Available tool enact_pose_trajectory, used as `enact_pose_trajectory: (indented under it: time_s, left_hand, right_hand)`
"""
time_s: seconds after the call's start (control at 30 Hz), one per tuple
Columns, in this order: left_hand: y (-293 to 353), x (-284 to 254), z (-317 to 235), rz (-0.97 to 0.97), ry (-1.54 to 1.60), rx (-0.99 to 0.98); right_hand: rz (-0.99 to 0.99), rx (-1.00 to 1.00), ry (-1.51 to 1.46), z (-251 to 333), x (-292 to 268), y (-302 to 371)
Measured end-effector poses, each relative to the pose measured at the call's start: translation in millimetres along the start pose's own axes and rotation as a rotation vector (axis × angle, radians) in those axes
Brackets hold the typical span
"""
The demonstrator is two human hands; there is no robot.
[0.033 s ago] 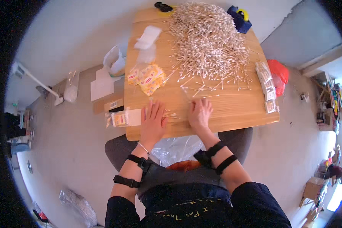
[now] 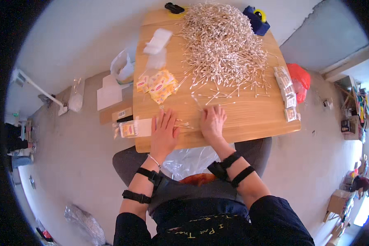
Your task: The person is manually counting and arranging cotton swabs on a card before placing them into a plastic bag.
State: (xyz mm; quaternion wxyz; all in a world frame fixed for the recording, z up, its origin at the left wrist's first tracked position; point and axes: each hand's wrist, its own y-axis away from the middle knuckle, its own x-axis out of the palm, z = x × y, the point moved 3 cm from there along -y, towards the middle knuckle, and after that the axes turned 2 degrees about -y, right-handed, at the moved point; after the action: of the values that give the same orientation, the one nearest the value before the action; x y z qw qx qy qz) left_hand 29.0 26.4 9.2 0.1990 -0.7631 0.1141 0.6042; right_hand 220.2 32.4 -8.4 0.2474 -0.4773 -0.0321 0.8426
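Near the edge of the table [image 2: 250, 119], swabs [image 2: 184, 124] are partly covered by the left hand [image 2: 164, 127], laid flat, fingers extended; the right hand [image 2: 213, 122] is curled, its grip unclear. Thin swabs are probably best kept parallel under light pressure, sparing fluffy tips; beyond, a bristly heap [image 2: 221, 41] is spread over wood grain

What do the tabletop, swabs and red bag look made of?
Tabletop: wood or wood-look laminate, low sheen; light-brown streaky grain.
Swabs: white tips, probably matte cotton; pale sticks perhaps wood or paper, too small to tell.
Red bag: probably thin plastic, slightly shiny; crumpled folds.
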Motion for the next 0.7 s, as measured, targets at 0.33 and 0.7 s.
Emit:
enact_pose_trajectory:
  time_s: [0.33, 0.7]
  left_hand:
    - [3.5, -6.2, 0.2, -0.215, 0.18, -0.046]
    - [3.3, -6.8, 8.5, -0.142, 0.267, -0.097]
  right_hand:
    - [0.269, -0.315, -0.196, 44.8, 9.2, 4.0]
    - [0.244, -0.319, -0.161, 61.2, 4.1, 2.2]
